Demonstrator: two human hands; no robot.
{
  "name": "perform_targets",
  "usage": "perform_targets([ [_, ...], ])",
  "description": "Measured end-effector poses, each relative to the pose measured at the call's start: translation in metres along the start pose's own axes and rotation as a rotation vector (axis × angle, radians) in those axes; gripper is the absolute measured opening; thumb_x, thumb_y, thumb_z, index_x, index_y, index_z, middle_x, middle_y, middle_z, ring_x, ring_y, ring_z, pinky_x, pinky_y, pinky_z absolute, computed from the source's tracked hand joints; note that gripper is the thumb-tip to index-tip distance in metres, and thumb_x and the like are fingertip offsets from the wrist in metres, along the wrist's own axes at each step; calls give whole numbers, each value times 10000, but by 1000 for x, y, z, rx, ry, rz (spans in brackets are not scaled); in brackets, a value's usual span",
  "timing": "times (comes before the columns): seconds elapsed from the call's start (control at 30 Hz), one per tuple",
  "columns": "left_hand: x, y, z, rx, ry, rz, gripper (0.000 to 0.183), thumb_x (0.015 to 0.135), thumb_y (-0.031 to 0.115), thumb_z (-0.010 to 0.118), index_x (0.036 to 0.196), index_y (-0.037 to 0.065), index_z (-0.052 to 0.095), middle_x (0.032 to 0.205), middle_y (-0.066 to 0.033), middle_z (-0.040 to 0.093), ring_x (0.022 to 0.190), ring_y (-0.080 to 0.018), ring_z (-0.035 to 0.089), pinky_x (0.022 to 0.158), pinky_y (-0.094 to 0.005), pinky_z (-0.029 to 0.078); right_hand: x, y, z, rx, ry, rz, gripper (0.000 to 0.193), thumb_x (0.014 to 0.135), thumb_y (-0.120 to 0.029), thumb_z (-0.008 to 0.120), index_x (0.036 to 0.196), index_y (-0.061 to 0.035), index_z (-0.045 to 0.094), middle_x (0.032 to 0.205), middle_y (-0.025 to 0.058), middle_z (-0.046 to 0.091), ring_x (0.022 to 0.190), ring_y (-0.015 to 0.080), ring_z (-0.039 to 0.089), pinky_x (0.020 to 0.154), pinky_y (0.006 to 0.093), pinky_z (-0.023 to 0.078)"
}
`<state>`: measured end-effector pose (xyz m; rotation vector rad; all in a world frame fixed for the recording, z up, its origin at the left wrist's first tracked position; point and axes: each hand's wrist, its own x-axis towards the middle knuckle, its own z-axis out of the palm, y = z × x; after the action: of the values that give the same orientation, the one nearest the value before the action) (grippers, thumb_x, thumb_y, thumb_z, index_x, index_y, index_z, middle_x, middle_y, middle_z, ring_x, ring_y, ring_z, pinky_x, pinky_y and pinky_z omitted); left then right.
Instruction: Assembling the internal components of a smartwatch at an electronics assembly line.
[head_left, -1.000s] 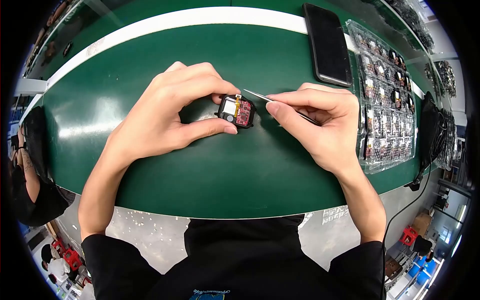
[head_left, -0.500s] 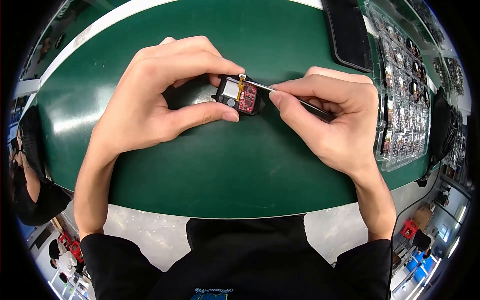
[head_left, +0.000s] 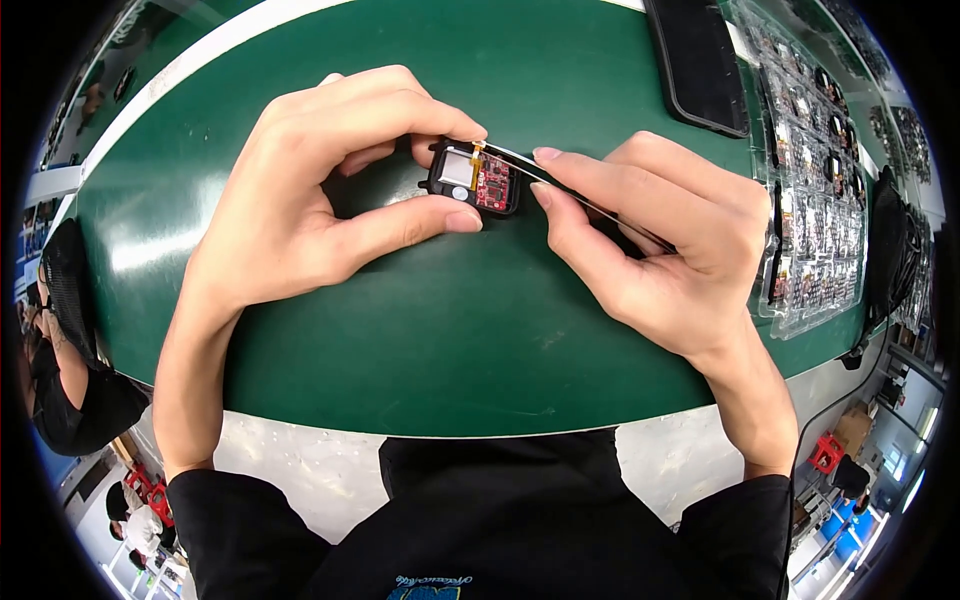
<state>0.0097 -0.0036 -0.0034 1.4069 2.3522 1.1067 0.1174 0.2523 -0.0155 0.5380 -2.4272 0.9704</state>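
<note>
Between the thumb and fingers of my left hand (head_left: 320, 190) sits a small black device housing (head_left: 510, 207), its inner side facing up. Inside it show a red circuit board (head_left: 496, 181), a silvery-white rectangular part (head_left: 456, 167) and a yellow flex strip (head_left: 477, 168). My right hand (head_left: 670, 230) holds metal tweezers (head_left: 590, 206) between thumb and index finger. The tips of the tweezers reach the upper end of the flex strip, close to my left index fingertip. Whether they grip anything there is too small to tell.
A black flat rectangular panel (head_left: 700, 70) lies at the far right of the green table (head_left: 440, 340). Beyond my right hand, clear plastic trays (head_left: 815, 230) hold many small electronic parts. Another person's arm (head_left: 62, 350) is at the left rim, beside the table edge.
The tweezers' arms have spread apart as my right thumb and index finger loosened, and the right hand shifted slightly right. The housing has tilted a little in my left hand.
</note>
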Motion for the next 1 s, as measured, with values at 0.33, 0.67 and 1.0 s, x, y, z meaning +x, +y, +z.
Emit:
perform_targets([
  [0.33, -1, -11, -4, -93, -36, 42, 536, 743, 176, 953, 1237, 25, 811, 1035, -71, 728, 827, -163, 560, 675, -293, 373, 0, 5, -3, 234, -90, 132, 164, 863, 47, 861, 1026, 26, 866, 656, 34, 633, 547, 83, 533, 511, 259, 346],
  [0.67, 3, -7, -7, -74, -89, 71, 527, 771, 224, 923, 1233, 3, 801, 1074, -97, 736, 878, -181, 590, 697, -299, 382, 1, 2, -6, 252, -130, 188, 138, 872, 39, 846, 1005, 14, 871, 655, 16, 622, 556, 58, 518, 513, 259, 331],
  [1.0, 3, -7, -7, -42, -86, 127, 510, 771, 249, 922, 1206, 10, 806, 1046, -94, 739, 877, -178, 598, 693, -304, 379, 0, 0, -5, 209, -109, 165, 144, 854, 49, 847, 992, 13, 868, 659, 22, 633, 551, 68, 534, 511, 263, 341],
])
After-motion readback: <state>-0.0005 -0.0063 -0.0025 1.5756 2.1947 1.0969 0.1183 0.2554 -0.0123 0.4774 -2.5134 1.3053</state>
